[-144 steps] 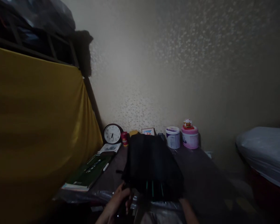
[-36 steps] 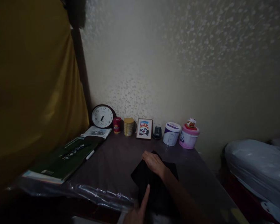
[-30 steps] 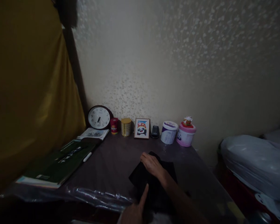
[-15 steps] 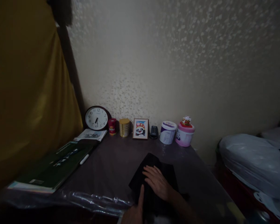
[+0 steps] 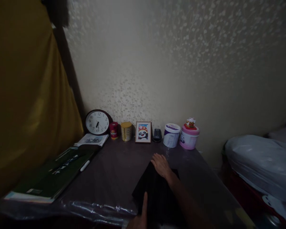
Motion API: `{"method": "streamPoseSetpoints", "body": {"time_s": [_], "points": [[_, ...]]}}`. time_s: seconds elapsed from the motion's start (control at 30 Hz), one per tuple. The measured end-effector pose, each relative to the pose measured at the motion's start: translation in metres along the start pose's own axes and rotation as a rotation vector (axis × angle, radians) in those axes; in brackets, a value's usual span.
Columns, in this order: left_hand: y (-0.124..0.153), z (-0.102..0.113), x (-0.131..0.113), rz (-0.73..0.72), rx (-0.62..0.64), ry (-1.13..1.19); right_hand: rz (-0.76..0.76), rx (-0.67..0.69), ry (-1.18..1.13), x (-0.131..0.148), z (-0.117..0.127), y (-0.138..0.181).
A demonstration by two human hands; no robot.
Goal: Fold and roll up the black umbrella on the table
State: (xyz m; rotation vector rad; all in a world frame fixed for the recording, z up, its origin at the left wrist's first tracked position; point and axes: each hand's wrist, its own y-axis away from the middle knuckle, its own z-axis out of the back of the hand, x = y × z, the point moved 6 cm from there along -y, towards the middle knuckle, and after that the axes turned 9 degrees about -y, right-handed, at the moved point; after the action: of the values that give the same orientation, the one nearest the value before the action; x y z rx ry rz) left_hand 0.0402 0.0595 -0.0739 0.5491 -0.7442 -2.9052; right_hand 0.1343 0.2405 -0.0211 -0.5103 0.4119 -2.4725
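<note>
A piece of black cloth (image 5: 154, 194), seemingly folded, lies on the table near its front edge. Its exact kind is hard to make out in the dim light. My right hand (image 5: 161, 166) rests flat over the cloth's far edge, palm down, fingers stretched out and pointing away from me. At the cloth's near left part is my left hand (image 5: 140, 219), cut off by the bottom of the view. One of its fingers points straight forward along the cloth; the other fingers are not clearly visible.
The dark tabletop (image 5: 109, 175) has a clear plastic cover. Along the wall stand a clock (image 5: 97, 122), a red tin (image 5: 113, 131), a yellow-lidded can (image 5: 126, 131), a panda picture (image 5: 143, 132) and two tubs (image 5: 171, 135). A green book (image 5: 52, 175) and white pen (image 5: 85, 165) lie left.
My right hand has slid forward from the middle of the black cloth to its far edge. The raised fold there now lies flatter. My left hand has barely moved.
</note>
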Motion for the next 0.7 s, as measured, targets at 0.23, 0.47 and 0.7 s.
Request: {"method": "streamPoseSetpoints", "body": {"time_s": [0.23, 0.47, 0.7], "points": [[0.002, -0.001, 0.001, -0.109, 0.005, -0.022, 0.244, 0.129, -0.145, 0.042, 0.002, 0.03], [-0.002, -0.002, 0.004, -0.209, -0.127, 0.027, -0.295, -0.435, -0.291, -0.051, 0.071, 0.07], [-0.001, 0.009, -0.006, -0.172, -0.271, 0.095, -0.633, -0.282, -0.693, -0.042, 0.069, 0.131]]}}
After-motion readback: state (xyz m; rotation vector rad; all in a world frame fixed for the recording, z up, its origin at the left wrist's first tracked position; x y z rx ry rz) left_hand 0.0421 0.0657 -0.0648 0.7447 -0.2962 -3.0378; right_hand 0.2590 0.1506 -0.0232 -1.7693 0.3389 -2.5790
